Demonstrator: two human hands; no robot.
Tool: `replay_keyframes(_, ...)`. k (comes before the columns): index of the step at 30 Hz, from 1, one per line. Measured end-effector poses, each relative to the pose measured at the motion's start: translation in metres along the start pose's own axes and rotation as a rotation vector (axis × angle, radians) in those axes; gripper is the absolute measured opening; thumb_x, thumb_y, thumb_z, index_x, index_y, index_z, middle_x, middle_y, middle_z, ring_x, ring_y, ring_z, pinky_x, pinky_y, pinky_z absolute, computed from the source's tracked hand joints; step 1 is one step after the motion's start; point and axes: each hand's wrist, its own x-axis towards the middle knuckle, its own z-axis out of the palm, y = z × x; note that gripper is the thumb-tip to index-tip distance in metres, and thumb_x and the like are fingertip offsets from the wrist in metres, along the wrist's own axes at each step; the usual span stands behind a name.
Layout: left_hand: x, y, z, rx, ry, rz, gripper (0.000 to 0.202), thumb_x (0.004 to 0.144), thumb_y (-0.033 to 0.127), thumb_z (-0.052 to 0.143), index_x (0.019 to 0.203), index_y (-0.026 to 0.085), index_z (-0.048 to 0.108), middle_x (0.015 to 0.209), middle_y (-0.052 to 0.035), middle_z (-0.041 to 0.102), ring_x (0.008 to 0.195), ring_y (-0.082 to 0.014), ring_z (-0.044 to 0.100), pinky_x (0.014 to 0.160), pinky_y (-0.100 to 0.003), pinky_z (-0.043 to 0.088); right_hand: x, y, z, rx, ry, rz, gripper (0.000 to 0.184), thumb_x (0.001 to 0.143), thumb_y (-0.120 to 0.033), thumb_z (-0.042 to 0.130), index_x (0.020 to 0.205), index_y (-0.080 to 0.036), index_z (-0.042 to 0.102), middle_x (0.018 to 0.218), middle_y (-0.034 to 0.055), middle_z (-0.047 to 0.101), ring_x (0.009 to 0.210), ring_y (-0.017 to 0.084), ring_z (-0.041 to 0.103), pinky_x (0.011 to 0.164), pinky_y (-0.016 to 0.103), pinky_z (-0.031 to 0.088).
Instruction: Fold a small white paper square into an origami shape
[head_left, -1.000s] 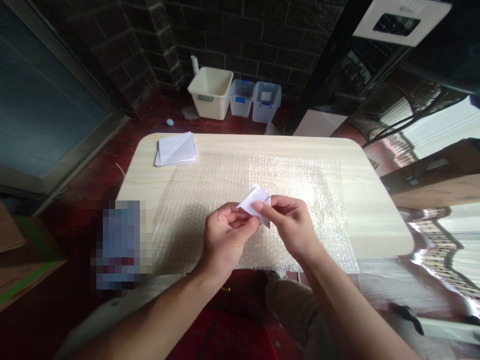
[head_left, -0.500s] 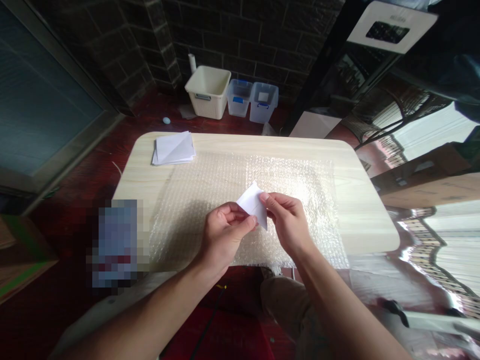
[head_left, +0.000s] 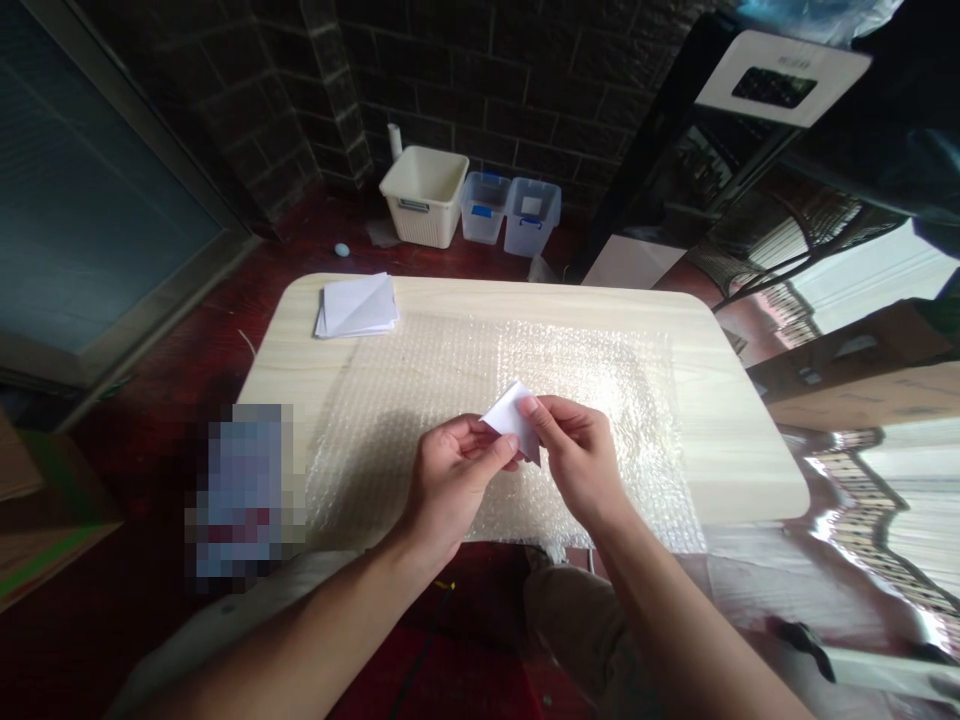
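Note:
A small folded piece of white paper (head_left: 508, 412) is held between both hands above the table. My left hand (head_left: 456, 470) pinches its lower left part, thumb on top and fingers underneath. On its right side, my right hand (head_left: 576, 445) grips the paper with the thumb pressed on the upper face; the fingers behind it are partly hidden. Beneath the hands lies a sheet of bubble wrap (head_left: 420, 370), spread over the pale wooden table (head_left: 742, 440). A stack of white paper sheets (head_left: 358, 305) rests at the table's far left corner.
Beyond the table, a cream basket (head_left: 426, 205) and two clear plastic bins (head_left: 484, 215) stand on the dark red floor by a brick wall. Cardboard boxes (head_left: 862, 395) are at the right. A pixelated area covers something by the table's left edge.
The folded paper's top corner now looks flatter and sharper, with my right thumb still on it. Everything sits slightly lower and further right as the camera view shifted.

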Motion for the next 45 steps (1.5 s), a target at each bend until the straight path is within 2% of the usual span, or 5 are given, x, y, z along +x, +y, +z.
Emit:
replay_keyframes(4,0.002,0.002,-0.001,0.003,0.016,0.020,0.016,0.082,0.024,0.086,0.087,0.011,0.078,0.078,-0.0075,0.080,0.069,-0.0165,0.074,0.073,-0.028,0.060,0.000,0.000,0.003,0.015,-0.111,0.016,0.045,0.097,-0.057,0.069,0.072,-0.019,0.069,0.063,0.0011,0.063,0.057,0.014,0.057,0.054,0.029,0.045)
replay_keyframes(10,0.001,0.002,0.000,-0.001,0.008,0.031,0.016,0.080,0.023,0.086,0.087,0.013,0.077,0.076,-0.0061,0.078,0.069,-0.0162,0.073,0.070,-0.027,0.058,-0.002,0.000,0.002,-0.060,-0.058,0.003,0.056,0.098,-0.061,0.065,0.061,-0.019,0.063,0.055,0.0003,0.056,0.052,0.013,0.048,0.050,0.029,0.036)
replay_keyframes(19,0.000,0.002,0.003,-0.027,0.026,-0.046,0.017,0.075,0.021,0.088,0.080,0.013,0.073,0.071,-0.0044,0.076,0.067,-0.0145,0.070,0.068,-0.025,0.056,-0.001,-0.001,-0.002,-0.021,-0.026,0.011,0.046,0.098,-0.054,0.069,0.068,-0.019,0.065,0.061,-0.0010,0.052,0.056,0.013,0.047,0.052,0.029,0.037)
replay_keyframes(34,0.006,0.005,-0.004,-0.088,0.095,0.019,0.019,0.078,0.024,0.087,0.082,0.013,0.073,0.079,-0.0050,0.076,0.069,-0.0146,0.068,0.072,-0.029,0.057,-0.004,0.005,0.004,-0.113,-0.138,-0.025,0.046,0.105,-0.056,0.057,0.080,-0.019,0.066,0.065,0.0019,0.065,0.056,0.014,0.060,0.053,0.028,0.047)
replay_keyframes(45,0.011,0.011,-0.009,-0.126,0.143,0.055,0.019,0.075,0.022,0.089,0.079,0.013,0.074,0.074,-0.0038,0.075,0.070,-0.0133,0.068,0.072,-0.026,0.056,-0.005,0.008,0.004,-0.319,-0.142,-0.073,0.048,0.105,-0.057,0.057,0.078,-0.020,0.065,0.053,-0.0008,0.060,0.046,0.012,0.052,0.047,0.025,0.040)
